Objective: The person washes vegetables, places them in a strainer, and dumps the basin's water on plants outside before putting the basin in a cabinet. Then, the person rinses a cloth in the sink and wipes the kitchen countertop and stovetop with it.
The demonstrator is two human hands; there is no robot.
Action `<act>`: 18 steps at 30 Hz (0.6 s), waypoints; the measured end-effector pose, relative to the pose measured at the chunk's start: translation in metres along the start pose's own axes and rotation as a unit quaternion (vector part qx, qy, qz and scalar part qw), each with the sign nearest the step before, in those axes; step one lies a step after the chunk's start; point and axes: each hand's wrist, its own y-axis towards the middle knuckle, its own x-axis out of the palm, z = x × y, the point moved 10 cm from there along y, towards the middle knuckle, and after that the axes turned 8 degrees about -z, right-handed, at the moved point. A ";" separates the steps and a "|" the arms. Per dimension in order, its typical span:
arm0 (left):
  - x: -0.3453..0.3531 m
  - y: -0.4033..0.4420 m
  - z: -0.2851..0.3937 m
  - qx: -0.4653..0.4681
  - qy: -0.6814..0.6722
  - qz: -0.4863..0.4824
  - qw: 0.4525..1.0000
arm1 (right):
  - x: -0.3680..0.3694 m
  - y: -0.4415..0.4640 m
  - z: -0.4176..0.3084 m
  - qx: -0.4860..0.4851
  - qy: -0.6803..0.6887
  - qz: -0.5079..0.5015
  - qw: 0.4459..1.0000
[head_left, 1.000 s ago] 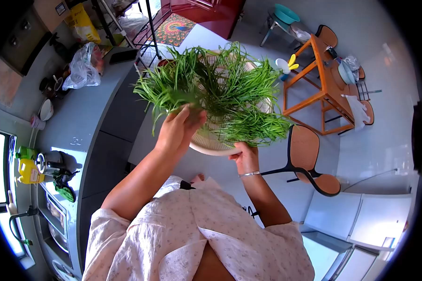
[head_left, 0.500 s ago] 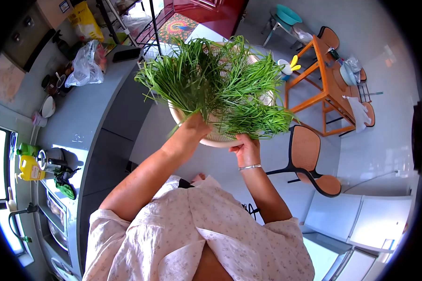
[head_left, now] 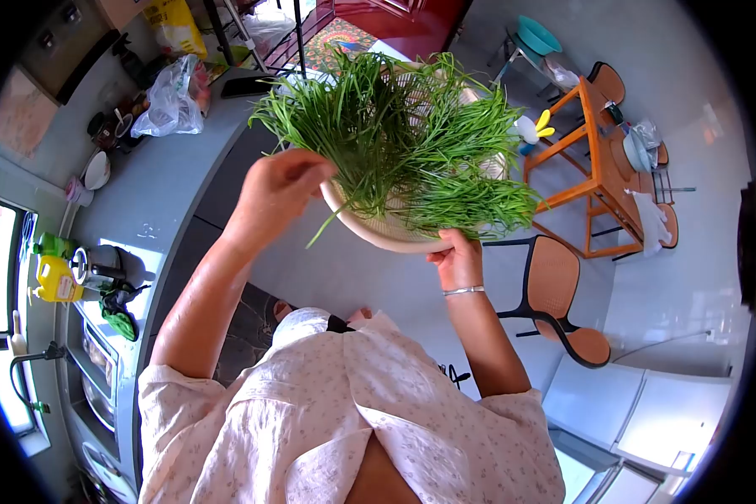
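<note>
A cream, perforated plastic basket heaped with long thin green leaves, which look like chives, is held out in front of me. My right hand, with a silver bangle on its wrist, grips the near rim, thumb on top. My left hand is at the basket's left side, its fingers bent together against the edge of the leaves. What those fingers hold, if anything, is hidden. A few leaves hang over the rim below this hand.
Along the left runs a grey counter with a plastic bag, a dark phone, a yellow jug and a metal pot. At right stand a wooden table and a chair. White cabinets are at lower right.
My left hand has moved left and up from the near rim to the basket's left side. My right hand keeps its grip. In view, the basket has shifted slightly up and right.
</note>
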 end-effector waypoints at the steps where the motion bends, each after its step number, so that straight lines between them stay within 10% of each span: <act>1: -0.006 -0.004 -0.009 0.000 -0.001 0.002 1.000 | 0.000 0.001 -0.001 -0.005 0.004 0.011 1.000; 5: -0.040 -0.028 -0.066 -0.015 -0.050 0.121 0.991 | -0.006 0.001 0.000 0.000 -0.008 0.020 1.000; 18: 0.116 0.019 -0.143 -0.201 -0.440 -0.122 0.866 | -0.039 -0.016 -0.029 0.039 -0.075 -0.024 0.996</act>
